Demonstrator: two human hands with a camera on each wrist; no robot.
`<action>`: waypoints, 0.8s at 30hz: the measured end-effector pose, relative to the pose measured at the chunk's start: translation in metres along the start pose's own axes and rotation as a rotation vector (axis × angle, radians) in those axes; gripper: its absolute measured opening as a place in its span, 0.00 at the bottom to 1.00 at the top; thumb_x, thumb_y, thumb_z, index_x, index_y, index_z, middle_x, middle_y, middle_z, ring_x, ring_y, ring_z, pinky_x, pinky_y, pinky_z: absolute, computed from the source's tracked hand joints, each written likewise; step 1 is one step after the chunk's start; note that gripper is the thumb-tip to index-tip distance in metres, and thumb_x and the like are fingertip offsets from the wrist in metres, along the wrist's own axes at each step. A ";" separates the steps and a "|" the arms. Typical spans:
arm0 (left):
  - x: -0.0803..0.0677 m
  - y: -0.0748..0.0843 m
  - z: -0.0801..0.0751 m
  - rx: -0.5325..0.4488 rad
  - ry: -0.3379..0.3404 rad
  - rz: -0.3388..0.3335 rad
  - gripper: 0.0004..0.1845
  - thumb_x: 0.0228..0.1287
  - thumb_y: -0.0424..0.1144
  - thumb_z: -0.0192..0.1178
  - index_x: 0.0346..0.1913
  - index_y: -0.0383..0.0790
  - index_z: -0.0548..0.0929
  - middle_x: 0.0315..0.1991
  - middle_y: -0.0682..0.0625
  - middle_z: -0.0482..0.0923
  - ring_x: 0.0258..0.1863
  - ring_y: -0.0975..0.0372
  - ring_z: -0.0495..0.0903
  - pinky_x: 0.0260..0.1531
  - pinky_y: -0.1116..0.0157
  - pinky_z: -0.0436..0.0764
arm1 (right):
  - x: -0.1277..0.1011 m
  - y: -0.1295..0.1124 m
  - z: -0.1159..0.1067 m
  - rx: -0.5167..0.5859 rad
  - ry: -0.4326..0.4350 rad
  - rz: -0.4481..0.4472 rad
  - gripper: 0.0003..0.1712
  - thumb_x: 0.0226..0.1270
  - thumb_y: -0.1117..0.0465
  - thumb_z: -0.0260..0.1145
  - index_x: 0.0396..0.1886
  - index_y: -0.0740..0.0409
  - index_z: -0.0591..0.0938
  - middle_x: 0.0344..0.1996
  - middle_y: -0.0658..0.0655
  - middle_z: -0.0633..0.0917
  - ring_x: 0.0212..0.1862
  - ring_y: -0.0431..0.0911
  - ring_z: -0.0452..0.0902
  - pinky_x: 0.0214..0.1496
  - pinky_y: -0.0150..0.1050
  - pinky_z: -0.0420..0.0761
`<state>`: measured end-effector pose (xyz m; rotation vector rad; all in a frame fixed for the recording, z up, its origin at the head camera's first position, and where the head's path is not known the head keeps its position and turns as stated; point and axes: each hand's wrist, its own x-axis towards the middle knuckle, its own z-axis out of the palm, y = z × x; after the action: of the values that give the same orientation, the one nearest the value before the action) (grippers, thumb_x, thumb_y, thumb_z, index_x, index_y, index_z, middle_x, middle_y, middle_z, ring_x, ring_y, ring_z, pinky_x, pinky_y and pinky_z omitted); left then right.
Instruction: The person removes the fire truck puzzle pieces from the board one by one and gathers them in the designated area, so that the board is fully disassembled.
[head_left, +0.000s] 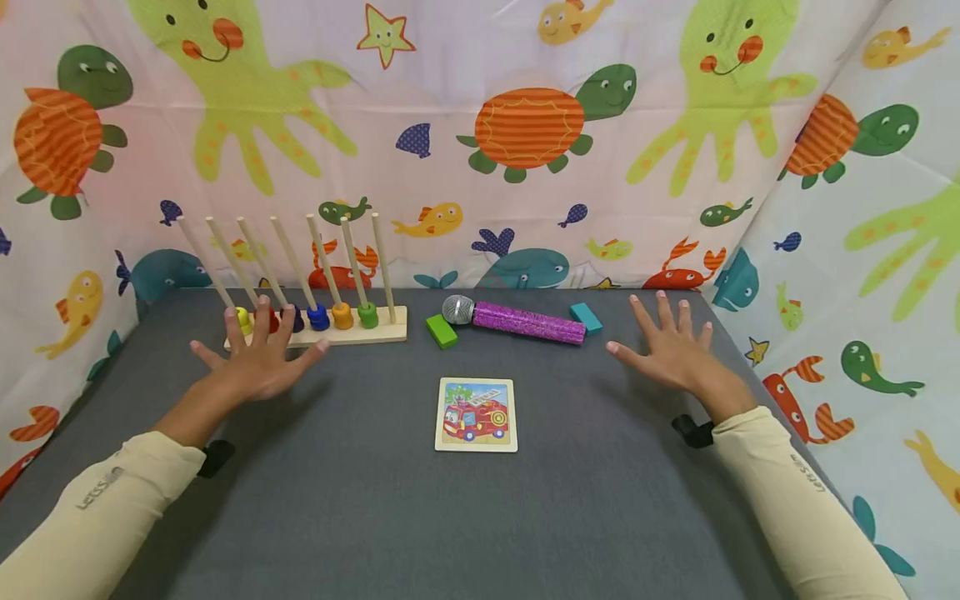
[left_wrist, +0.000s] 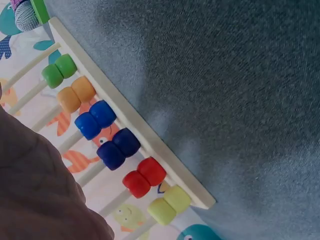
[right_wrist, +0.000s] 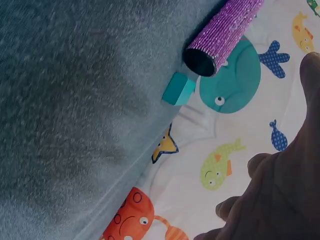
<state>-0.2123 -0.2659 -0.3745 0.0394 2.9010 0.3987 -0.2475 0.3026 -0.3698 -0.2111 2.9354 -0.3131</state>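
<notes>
From my end, the sea-animal curtain [head_left: 450, 50] filled the back and sides of the head view. Grey table [head_left: 375, 517] below it. Pale sleeves [head_left: 105, 500] came in from both lower corners. Wooden peg rack [head_left: 375, 332] stood at the table's back left, against the curtain. Left hand [head_left: 258, 362] hung in front of it, fingers spread wide, holding nothing; right hand [head_left: 671, 354] likewise, out at the right. Purple glitter microphone [head_left: 528, 322] lay back centre; only the right wrist cam gave me its dark, hollow-looking end. Fire-truck picture tile [head_left: 476, 415] lay nearer the middle (head cam only). Teal block [head_left: 587, 317] sat just beside the microphone's handle end, the loose thing nearest the right hand; green block [head_left: 442, 331] just beside its silver head. Smallest, the beads [left_wrist: 144, 177]: head cam had the left fingers across the yellow and red ones, but left wrist cam showed two per peg on six pegs.
</notes>
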 end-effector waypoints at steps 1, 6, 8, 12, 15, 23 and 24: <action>-0.001 0.000 0.000 0.001 -0.002 0.006 0.56 0.60 0.78 0.29 0.76 0.39 0.31 0.71 0.35 0.11 0.61 0.36 0.04 0.39 0.29 0.10 | -0.001 -0.001 0.001 0.022 0.002 -0.012 0.59 0.61 0.22 0.45 0.78 0.48 0.33 0.74 0.68 0.27 0.69 0.73 0.18 0.58 0.78 0.28; -0.002 0.001 0.005 0.030 -0.025 0.039 0.56 0.62 0.77 0.34 0.77 0.34 0.39 0.72 0.32 0.15 0.63 0.33 0.09 0.41 0.28 0.12 | -0.006 -0.007 0.007 0.199 0.022 -0.101 0.58 0.65 0.30 0.55 0.79 0.51 0.35 0.76 0.68 0.36 0.73 0.69 0.28 0.63 0.75 0.41; -0.001 0.003 0.007 0.042 -0.034 0.062 0.55 0.63 0.76 0.37 0.77 0.35 0.42 0.72 0.33 0.15 0.64 0.34 0.09 0.42 0.28 0.13 | -0.005 -0.011 0.009 0.254 0.044 -0.145 0.54 0.68 0.36 0.57 0.79 0.55 0.43 0.76 0.68 0.45 0.74 0.67 0.37 0.65 0.72 0.47; -0.004 0.014 0.010 0.035 -0.034 0.165 0.47 0.67 0.68 0.45 0.77 0.39 0.51 0.76 0.36 0.24 0.66 0.36 0.12 0.46 0.26 0.17 | 0.000 -0.027 0.013 0.335 0.070 -0.206 0.38 0.72 0.46 0.60 0.73 0.62 0.63 0.69 0.67 0.64 0.69 0.64 0.58 0.64 0.64 0.62; -0.010 0.027 0.014 0.016 -0.032 0.283 0.40 0.70 0.61 0.50 0.75 0.39 0.59 0.77 0.38 0.35 0.70 0.36 0.21 0.52 0.25 0.24 | 0.006 -0.043 0.020 0.396 0.069 -0.243 0.30 0.73 0.49 0.60 0.67 0.62 0.72 0.62 0.64 0.74 0.62 0.60 0.70 0.59 0.58 0.72; -0.022 0.067 0.038 -0.114 -0.150 0.534 0.33 0.72 0.54 0.54 0.71 0.37 0.68 0.75 0.37 0.50 0.73 0.37 0.42 0.64 0.35 0.50 | 0.012 -0.084 0.042 0.521 0.046 -0.391 0.19 0.75 0.59 0.58 0.59 0.64 0.79 0.52 0.59 0.83 0.52 0.50 0.77 0.55 0.52 0.77; -0.024 0.073 0.041 -0.123 -0.169 0.542 0.32 0.72 0.54 0.54 0.71 0.38 0.68 0.75 0.38 0.51 0.73 0.39 0.42 0.65 0.37 0.51 | 0.012 -0.088 0.045 0.527 0.039 -0.407 0.18 0.75 0.61 0.57 0.58 0.64 0.79 0.52 0.59 0.83 0.52 0.50 0.77 0.55 0.53 0.77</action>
<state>-0.1805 -0.1863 -0.3883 0.8071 2.6542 0.6229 -0.2399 0.2064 -0.3954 -0.7210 2.6979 -1.1309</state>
